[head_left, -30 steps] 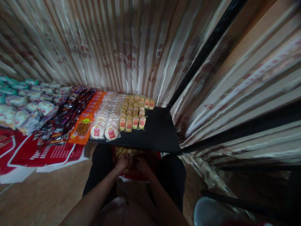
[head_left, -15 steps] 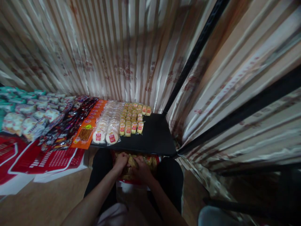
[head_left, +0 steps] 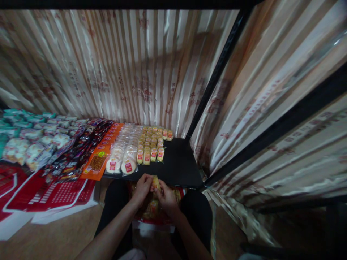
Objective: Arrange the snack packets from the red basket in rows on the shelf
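Between my two hands is a small yellow wrapped snack (head_left: 155, 182), just in front of the shelf edge. My left hand (head_left: 144, 186) pinches its left side with curled fingers. On its other side my right hand (head_left: 166, 196) grips it between thumb and fingers. Below them, between my knees, lies a red and gold bag (head_left: 153, 208) with more yellow wrapped snacks in it. On the black shelf (head_left: 176, 162) ahead stand rows of the same yellow packets (head_left: 153, 153), with red labels facing me.
Left of the yellow packets lie round white wrapped crackers (head_left: 128, 166), an orange packet (head_left: 93, 164), dark shiny packets (head_left: 70, 159) and white-and-green packs (head_left: 35, 135). Red printed bags (head_left: 65, 191) hang at the lower left. Black posts (head_left: 214, 83) and a striped curtain (head_left: 151, 72) enclose the shelf.
Both hands have risen slightly out of the bag with the yellow snack between them, towards the shelf edge. My view has tilted up a little, and a dark bar shows at the top.
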Demonstrator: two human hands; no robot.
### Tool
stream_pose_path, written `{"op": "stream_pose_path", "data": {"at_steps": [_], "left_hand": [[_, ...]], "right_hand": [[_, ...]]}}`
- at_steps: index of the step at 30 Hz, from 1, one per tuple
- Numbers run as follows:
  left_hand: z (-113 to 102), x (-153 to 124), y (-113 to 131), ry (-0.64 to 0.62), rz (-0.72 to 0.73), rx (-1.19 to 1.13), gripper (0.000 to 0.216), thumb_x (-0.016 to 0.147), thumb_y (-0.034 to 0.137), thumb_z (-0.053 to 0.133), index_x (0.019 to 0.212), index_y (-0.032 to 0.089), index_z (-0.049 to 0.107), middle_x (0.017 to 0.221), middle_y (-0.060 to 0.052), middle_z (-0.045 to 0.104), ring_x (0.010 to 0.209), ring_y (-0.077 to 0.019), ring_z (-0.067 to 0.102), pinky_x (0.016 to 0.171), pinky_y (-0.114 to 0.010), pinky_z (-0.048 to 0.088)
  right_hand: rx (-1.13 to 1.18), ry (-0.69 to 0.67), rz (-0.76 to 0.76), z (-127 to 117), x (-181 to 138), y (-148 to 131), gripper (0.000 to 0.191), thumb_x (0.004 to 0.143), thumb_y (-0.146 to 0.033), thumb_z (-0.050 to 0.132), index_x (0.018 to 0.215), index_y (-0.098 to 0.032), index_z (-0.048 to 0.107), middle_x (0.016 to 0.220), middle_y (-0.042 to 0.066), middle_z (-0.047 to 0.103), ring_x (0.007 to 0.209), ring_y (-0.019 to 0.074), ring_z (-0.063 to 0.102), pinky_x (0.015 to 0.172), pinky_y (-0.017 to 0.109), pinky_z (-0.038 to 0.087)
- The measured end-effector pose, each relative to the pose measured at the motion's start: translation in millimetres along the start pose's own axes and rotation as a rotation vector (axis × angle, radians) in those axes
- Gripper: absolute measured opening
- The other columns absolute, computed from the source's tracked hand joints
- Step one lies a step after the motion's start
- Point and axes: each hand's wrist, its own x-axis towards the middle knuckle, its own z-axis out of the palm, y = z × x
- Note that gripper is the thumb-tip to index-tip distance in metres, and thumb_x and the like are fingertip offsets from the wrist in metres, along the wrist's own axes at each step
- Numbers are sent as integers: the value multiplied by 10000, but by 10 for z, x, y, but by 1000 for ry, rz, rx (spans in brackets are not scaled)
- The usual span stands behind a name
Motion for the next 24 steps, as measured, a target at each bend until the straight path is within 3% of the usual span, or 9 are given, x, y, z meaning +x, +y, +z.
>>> {"op": "stream_pose_path", "data": {"at_steps": [3, 9, 17, 24], "left_hand": [[41, 21, 54, 23, 37, -50, 135, 735, 259, 516, 839, 173, 515, 661, 39, 569, 523, -72, 539, 528, -192, 451], [92, 114, 114, 71, 63, -71, 292, 711, 105, 477, 998, 150, 511, 986, -69, 619, 681, -89, 595, 628, -212, 494], [116, 192, 125, 51, 215, 215, 276, 763, 163, 443, 1018, 147, 545, 1004, -76, 630, 814, -135, 600, 762, -279, 498], [133, 290, 92, 113, 368, 314, 428, 711, 65, 415, 1113, 155, 531, 1194, -93, 564, 1083, -160, 536, 974, -321, 412]], "right_hand": [[85, -13, 36, -46, 118, -50, 358, 778, -280, 480, 1116, -219, 581, 990, 61, 634, 891, 182, 609, 800, 289, 493], [258, 53, 87, -1, 404, -18, 378, 773, -276, 456, 1120, -187, 575, 999, 81, 589, 870, 179, 612, 755, 285, 515], [32, 206, 169, 45, 677, -41, 382, 783, -326, 456, 1106, -171, 587, 918, 73, 640, 821, 196, 582, 764, 320, 469], [66, 265, 155, 121, 847, -102, 392, 795, -341, 443, 1133, -175, 550, 959, 74, 648, 829, 183, 586, 761, 300, 457]]}}
